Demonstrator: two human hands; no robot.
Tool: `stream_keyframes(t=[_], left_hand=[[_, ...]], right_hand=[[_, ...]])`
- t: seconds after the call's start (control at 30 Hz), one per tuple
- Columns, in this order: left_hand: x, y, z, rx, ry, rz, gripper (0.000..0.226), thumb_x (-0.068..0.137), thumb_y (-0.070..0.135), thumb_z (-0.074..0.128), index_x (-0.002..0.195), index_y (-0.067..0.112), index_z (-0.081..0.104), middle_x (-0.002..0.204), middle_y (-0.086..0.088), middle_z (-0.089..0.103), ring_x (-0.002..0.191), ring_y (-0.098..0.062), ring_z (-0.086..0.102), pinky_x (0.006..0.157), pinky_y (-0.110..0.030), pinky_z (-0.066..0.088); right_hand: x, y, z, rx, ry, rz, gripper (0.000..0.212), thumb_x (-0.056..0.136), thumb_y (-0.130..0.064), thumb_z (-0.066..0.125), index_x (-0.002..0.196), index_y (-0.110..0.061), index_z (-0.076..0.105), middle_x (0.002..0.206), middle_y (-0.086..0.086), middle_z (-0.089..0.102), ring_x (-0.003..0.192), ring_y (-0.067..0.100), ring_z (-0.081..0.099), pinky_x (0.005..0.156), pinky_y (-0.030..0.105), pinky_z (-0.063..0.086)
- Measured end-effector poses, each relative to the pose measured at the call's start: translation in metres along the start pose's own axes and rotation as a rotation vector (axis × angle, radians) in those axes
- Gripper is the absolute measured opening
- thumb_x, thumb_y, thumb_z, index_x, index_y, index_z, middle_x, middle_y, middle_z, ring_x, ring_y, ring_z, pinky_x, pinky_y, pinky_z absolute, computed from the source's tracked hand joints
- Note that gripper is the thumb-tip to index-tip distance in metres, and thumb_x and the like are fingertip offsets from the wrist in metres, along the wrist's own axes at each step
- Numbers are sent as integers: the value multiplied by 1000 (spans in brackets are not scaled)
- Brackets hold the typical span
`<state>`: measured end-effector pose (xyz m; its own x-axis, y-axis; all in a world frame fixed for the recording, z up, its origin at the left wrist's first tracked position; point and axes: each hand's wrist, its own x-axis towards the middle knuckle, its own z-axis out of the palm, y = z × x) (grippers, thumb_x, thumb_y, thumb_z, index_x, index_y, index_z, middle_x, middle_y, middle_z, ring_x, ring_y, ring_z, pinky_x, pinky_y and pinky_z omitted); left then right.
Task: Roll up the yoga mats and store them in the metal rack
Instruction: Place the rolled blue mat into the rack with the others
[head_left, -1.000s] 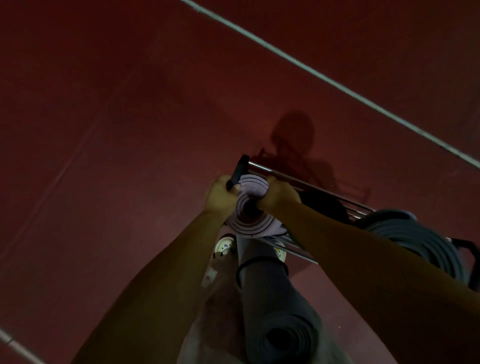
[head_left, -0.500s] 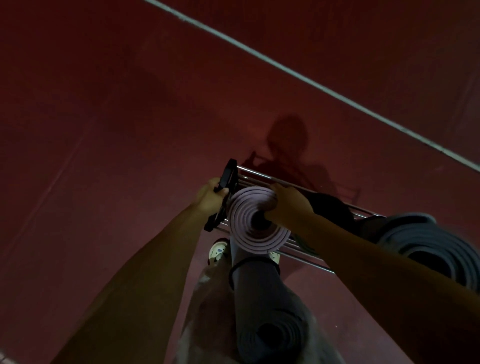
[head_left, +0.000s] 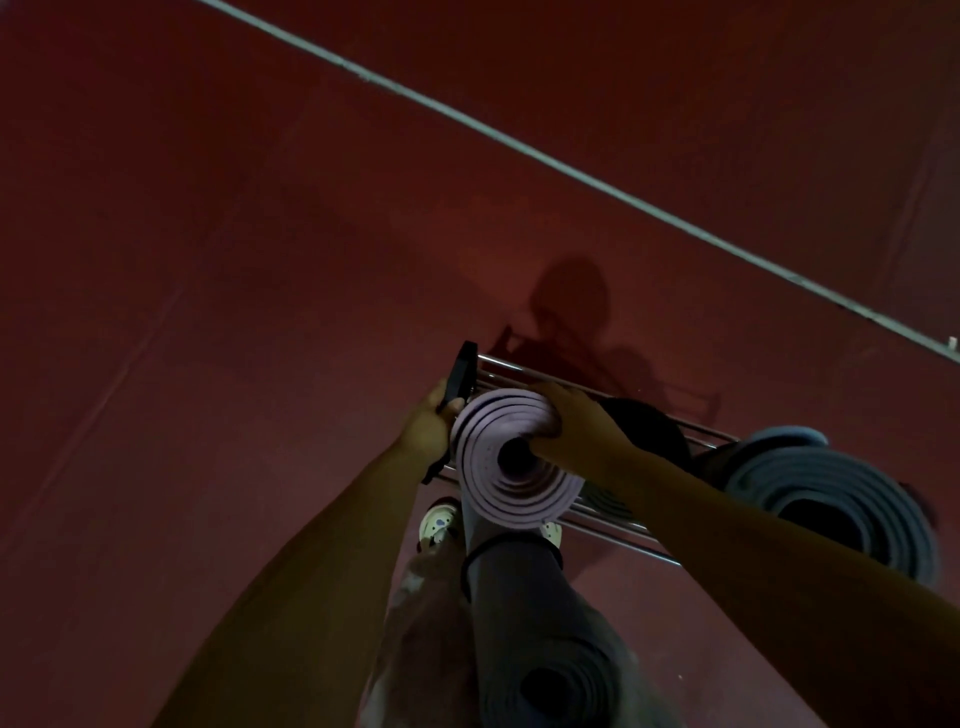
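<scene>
Standing on end at the metal rack (head_left: 613, 525), pink rolled mat (head_left: 511, 467); shifted slightly right since a second ago. Right hand (head_left: 569, 426) fingers curl over its top edge. Left hand (head_left: 431, 423) grips the rack's black end frame (head_left: 462, 376), formerly beside the mat.

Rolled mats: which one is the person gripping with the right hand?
The pale pink mat at the rack's left end. The right hand curls over its top edge; the grey mat to the right and the dark strapped mat below go unheld.
</scene>
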<state>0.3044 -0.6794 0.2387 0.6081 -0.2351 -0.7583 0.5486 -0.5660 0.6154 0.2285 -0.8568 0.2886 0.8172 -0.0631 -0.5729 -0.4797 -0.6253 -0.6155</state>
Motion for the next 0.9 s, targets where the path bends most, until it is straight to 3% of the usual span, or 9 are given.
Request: stream_keyframes(t=[0.07,0.13,0.2,0.27,0.37,0.5,0.57,0.7,0.9], left_hand=[[-6,6,2,9,13,-8,39,103,16,33,140,3,38,109,-19,66,86,-18,59,77,-30,41],[-15,11,2,-2,34,15,53,102,35,34,151,19,20,150,-12,35,131,-27,41,100,-36,34],[-31,15,4,-62,38,129,64,98,46,39,152,26,11,158,-1,17,142,-22,23,109,-35,28],[-48,13,8,75,-46,299,78,89,43,59,151,30,13,158,3,14,143,-16,20,111,-37,29],[-45,-9,12,376,-10,358,94,74,36,78,148,36,20,155,3,20,142,-19,23,108,-45,36],[-42,1,17,334,124,264,80,75,19,69,144,30,28,144,-6,35,126,-30,43,96,-49,47],[-43,6,21,363,180,236,74,75,12,65,141,25,33,138,-10,40,115,-32,50,87,-46,51],[-44,14,23,438,205,248,65,80,7,62,139,14,34,133,-17,41,100,-33,55,74,-36,46],[-40,24,19,428,157,216,57,83,5,59,134,8,35,131,-20,39,84,-22,48,70,-30,40]], right_hand=[[5,1,4,0,6,5,67,78,-14,70,139,-14,41,132,10,53,118,29,53,85,27,40],[7,3,5,-6,17,28,68,78,-15,70,139,-13,40,134,11,50,117,28,53,83,24,39],[8,6,4,40,-1,64,71,79,-16,71,141,-13,36,135,12,47,116,28,52,81,26,40],[11,5,3,124,-69,79,72,81,-13,70,143,-11,32,133,12,47,116,28,53,82,28,42],[19,-4,-2,220,-178,149,42,92,-4,51,133,2,45,129,20,52,120,34,51,88,32,40],[15,10,-24,297,228,329,33,97,-14,39,121,-3,58,124,15,56,105,28,52,86,30,39],[11,31,-34,0,376,485,43,92,-28,46,130,-9,47,134,18,45,119,35,44,100,42,38],[-1,55,-34,-134,-71,653,99,75,-30,74,149,-20,10,144,22,28,129,42,37,97,48,45],[1,72,-22,-173,51,670,96,75,-14,76,147,-24,13,129,23,47,113,42,53,88,50,51]])
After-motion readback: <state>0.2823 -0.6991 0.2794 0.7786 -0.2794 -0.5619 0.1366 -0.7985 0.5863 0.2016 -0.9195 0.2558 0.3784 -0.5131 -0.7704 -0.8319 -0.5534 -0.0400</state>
